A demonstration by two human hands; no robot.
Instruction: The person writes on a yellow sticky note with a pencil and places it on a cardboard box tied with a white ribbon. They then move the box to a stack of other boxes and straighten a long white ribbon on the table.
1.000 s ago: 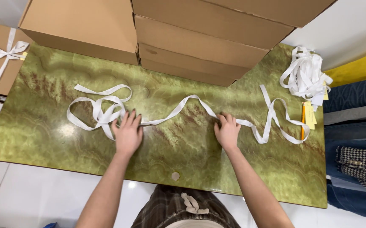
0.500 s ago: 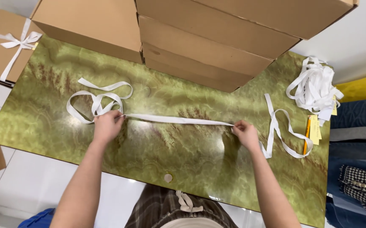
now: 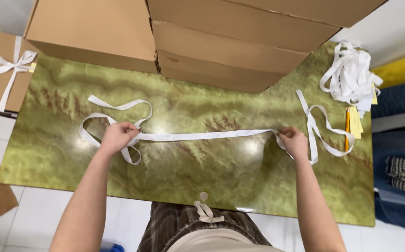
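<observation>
- On the glossy green marble-patterned table (image 3: 188, 172), a long flat white fabric ribbon (image 3: 202, 136) lies stretched in a nearly straight line between the person's two hands.
- The left hand (image 3: 116, 137) is closed over the ribbon where its loose loops begin; the fingers curl down, pinching the strip against the table.
- The right hand (image 3: 295, 141) is likewise closed, fingertips pressing the ribbon down just beside a second set of loops trailing toward the table's right end.
- To do this step well, judging from the frame, both hands should keep even tension so the span stays flat and untwisted, with the pinch points held firmly.
- The slack loops on either side are best kept apart from the taut section so they do not snag.
- Large brown cardboard boxes (image 3: 202, 42) stand along the far edge, a tangled pile of white ribbon (image 3: 349, 74) sits at the far right corner, and a flat brown box tied with a white bow (image 3: 1, 74) rests off to the left.
</observation>
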